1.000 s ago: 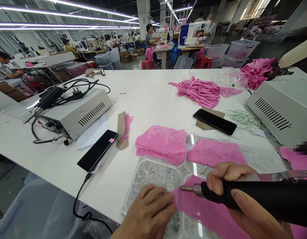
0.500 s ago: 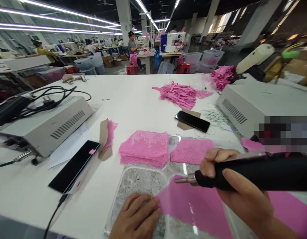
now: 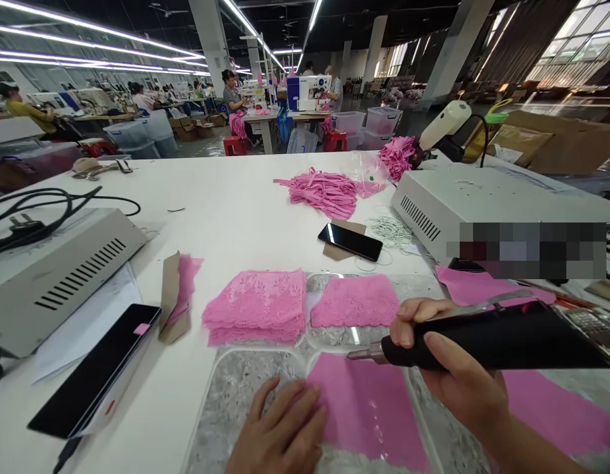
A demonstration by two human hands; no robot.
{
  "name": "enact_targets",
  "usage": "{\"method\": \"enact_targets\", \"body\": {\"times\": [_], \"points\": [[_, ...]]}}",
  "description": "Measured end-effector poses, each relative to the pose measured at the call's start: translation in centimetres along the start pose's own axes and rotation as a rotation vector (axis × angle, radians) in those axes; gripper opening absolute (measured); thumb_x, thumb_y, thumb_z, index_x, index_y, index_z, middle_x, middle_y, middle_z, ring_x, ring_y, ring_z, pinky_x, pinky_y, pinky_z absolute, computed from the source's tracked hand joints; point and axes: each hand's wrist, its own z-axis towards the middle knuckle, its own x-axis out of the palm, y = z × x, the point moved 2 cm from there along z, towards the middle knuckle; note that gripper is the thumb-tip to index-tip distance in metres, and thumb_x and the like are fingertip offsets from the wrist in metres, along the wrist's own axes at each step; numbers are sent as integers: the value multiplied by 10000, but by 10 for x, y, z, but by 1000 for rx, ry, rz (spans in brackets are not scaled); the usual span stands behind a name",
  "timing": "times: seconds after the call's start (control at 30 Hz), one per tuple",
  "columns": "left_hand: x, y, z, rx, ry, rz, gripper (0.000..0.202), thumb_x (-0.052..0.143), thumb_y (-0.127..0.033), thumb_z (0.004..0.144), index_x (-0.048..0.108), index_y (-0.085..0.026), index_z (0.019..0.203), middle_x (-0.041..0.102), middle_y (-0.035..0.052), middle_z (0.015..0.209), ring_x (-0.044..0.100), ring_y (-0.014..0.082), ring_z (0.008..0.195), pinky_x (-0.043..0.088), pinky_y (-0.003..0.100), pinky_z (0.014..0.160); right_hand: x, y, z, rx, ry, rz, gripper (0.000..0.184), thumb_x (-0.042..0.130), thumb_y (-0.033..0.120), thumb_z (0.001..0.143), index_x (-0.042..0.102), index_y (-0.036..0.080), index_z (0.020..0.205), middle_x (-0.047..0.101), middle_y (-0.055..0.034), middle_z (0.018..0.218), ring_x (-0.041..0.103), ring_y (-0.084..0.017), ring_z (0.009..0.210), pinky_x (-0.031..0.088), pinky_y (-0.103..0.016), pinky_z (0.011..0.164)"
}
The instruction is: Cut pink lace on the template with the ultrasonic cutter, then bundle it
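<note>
My right hand (image 3: 458, 355) is wrapped around a thick black hand tool (image 3: 502, 336) with a narrow metal tip, which points left. The tip is over the upper edge of a flat pink fabric piece (image 3: 369, 408); whether it touches cannot be seen. My left hand (image 3: 282, 428) lies palm down, fingers stretched out, at the left edge of that piece. Under the fabric is a clear plastic template (image 3: 199, 408) with rounded openings over a grey mottled surface. Beyond it lie a stack of pink lace pieces (image 3: 255, 306) and a smaller pink lace piece (image 3: 354, 299).
Grey vented boxes stand at left (image 3: 62, 263) and right (image 3: 483, 191). A tablet (image 3: 97, 368), a phone (image 3: 350, 241), pink straps (image 3: 325, 192) and loose thread (image 3: 388, 230) lie on the white table (image 3: 211, 191). More pink fabric (image 3: 556, 408) is at right. People sit at sewing machines beyond.
The view has swung to the right, so things on the table appear further left. My right hand still holds the tool near the fabric's upper edge, and my left hand stays at its left edge.
</note>
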Motion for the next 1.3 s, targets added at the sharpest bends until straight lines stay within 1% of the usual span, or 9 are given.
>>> {"method": "enact_targets", "body": {"times": [0.13,0.23,0.43,0.57,0.63,0.77,0.97,1.17,1.3], "points": [[-2,1,-5,1,35,-12,224,492,-235,988,698,-199,1067,723,-9,1133,620,147,1130,163,346,1215,2,-2,-1,13,26,16,41,640,270,876,648,259,915,556,-19,852,560,-141,677,543,-310,619],[-1,2,-8,8,28,-12,216,504,-239,986,700,-201,1068,722,-14,1140,627,153,1123,158,361,1217,4,-3,-1,3,33,11,37,634,273,883,637,251,912,552,-19,848,559,-144,669,551,-318,599],[-1,4,-6,36,2,7,223,489,-232,993,700,-222,1063,742,-2,1067,647,128,1090,236,336,1194,7,-6,0,2,39,16,26,633,262,891,612,249,897,550,-6,860,572,-138,660,564,-322,591],[-1,5,-6,35,6,6,227,488,-209,991,703,-215,1063,741,-12,1073,642,138,1097,220,335,1200,6,-7,0,-42,44,7,24,628,272,896,614,257,908,560,2,872,579,-129,654,552,-316,610],[-1,5,-6,33,1,-1,215,504,-206,984,706,-212,1058,740,-15,1079,642,141,1092,218,332,1200,4,-6,2,-53,28,21,40,641,281,882,629,250,905,560,-1,869,580,-127,647,548,-311,606],[-4,3,-6,25,-1,6,199,524,-210,979,708,-218,1053,741,-16,1072,646,138,1090,237,319,1193,-1,3,4,-29,-16,86,51,661,281,854,656,250,894,557,-11,870,575,-134,636,558,-309,548],[-8,1,-5,9,-17,-4,192,526,-210,981,710,-217,1036,749,-17,1047,654,125,1078,254,311,1190,-13,17,1,-6,-48,29,37,694,275,829,678,244,843,567,-14,812,571,-131,597,553,-301,548],[-9,0,-5,5,-33,1,201,513,-203,979,698,-220,1055,755,4,1019,660,130,1074,307,321,1167,-19,19,-1,-19,-37,-9,41,695,260,822,662,235,821,560,-10,772,554,-126,584,537,-287,547],[-10,-1,-3,-6,-40,-2,214,494,-190,984,699,-212,1041,759,-2,1004,672,129,1048,316,317,1160,-20,18,-1,-12,-32,-6,44,688,268,819,660,234,823,553,-15,777,555,-131,586,538,-290,546]]}}
